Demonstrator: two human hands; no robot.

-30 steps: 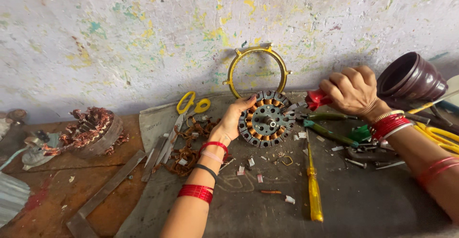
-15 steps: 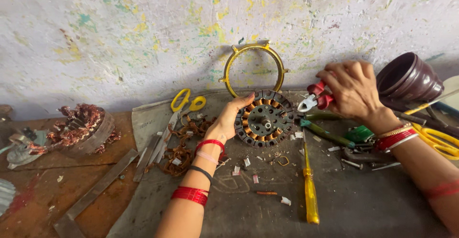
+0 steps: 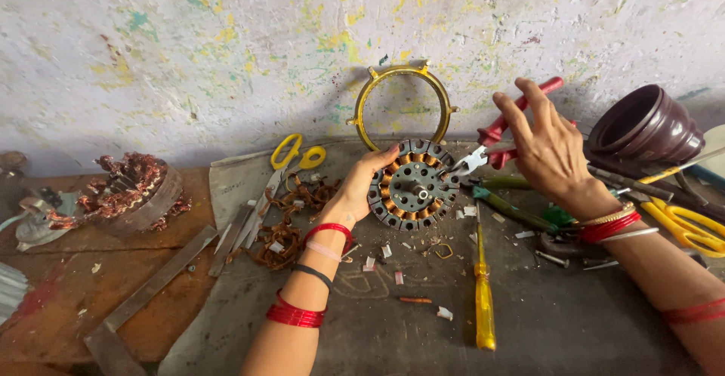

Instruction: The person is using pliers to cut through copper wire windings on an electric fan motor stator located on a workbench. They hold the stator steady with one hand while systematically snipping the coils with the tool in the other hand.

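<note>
A round motor stator with copper windings stands tilted on the dark mat. My left hand grips its left rim, fingers curled over the top. My right hand holds red-handled pliers, handles spread apart, with the metal jaws pointing at the stator's upper right edge. Red bangles sit on both wrists.
A yellow metal ring leans on the wall behind. Yellow-handled scissors and pulled copper wire lie left; a yellow screwdriver lies in front. A dark pot, more tools right, another wound stator far left.
My right hand lifted the pliers, opened the handles and brought the jaws down toward the stator's rim. My left hand kept hold of the stator.
</note>
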